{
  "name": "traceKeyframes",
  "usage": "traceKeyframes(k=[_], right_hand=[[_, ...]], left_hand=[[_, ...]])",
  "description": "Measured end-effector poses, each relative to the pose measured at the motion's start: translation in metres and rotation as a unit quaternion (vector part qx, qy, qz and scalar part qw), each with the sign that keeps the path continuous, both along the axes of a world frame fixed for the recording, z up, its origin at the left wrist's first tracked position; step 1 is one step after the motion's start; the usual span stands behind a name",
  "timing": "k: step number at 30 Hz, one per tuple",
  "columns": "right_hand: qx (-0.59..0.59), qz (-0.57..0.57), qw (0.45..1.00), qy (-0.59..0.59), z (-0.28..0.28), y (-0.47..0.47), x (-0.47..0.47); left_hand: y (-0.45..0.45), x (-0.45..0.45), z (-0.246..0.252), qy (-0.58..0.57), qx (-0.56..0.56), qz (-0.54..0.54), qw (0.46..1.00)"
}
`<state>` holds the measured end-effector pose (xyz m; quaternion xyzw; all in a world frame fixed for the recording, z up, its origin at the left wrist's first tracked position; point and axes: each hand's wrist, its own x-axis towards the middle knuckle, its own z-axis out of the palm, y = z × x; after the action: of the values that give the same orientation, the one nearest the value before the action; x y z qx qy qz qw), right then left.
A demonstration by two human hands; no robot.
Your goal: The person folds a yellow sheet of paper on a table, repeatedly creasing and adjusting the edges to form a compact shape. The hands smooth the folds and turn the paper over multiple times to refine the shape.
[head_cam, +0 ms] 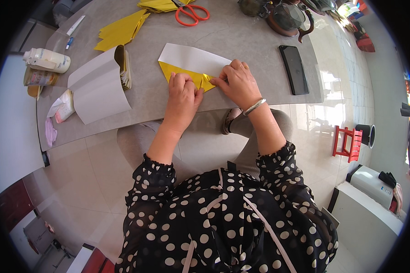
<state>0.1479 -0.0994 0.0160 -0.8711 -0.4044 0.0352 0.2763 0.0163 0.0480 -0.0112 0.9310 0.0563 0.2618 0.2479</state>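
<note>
A sheet of gold foil paper with a white back lies near the front edge of the table, partly folded so that a gold flap shows along its near side. My left hand pinches this flap from the near side, its fingers curled over the gold. At the right end, my right hand grips the sheet's corner between thumb and fingers; a ring and a bangle are on that hand and wrist. Creases show in the gold between my hands. My fingers hide part of the fold.
Left of the sheet lies a curled stack of the same paper. Folded gold pieces and red-handled scissors lie farther back. A smartphone rests at right, below a glass teapot. A white bottle stands far left.
</note>
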Motion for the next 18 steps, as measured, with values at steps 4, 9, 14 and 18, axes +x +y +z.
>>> traceKeyframes(k=[4,9,14,18], right_hand=[[-0.001,-0.002,1.0,0.001,0.001,0.001,0.0],[-0.005,-0.003,1.0,0.002,-0.002,0.0,0.001],[-0.015,-0.008,1.0,0.006,0.001,0.002,-0.001],[-0.016,-0.012,1.0,0.002,0.0,0.001,-0.001]], left_hand=[[0.0,0.0,-0.001,-0.001,-0.004,0.0,1.0],[-0.001,0.0,0.0,0.005,0.002,0.001,1.0],[-0.002,0.001,0.005,0.015,0.007,0.006,1.0],[-0.006,-0.001,0.01,0.02,-0.005,0.011,1.0]])
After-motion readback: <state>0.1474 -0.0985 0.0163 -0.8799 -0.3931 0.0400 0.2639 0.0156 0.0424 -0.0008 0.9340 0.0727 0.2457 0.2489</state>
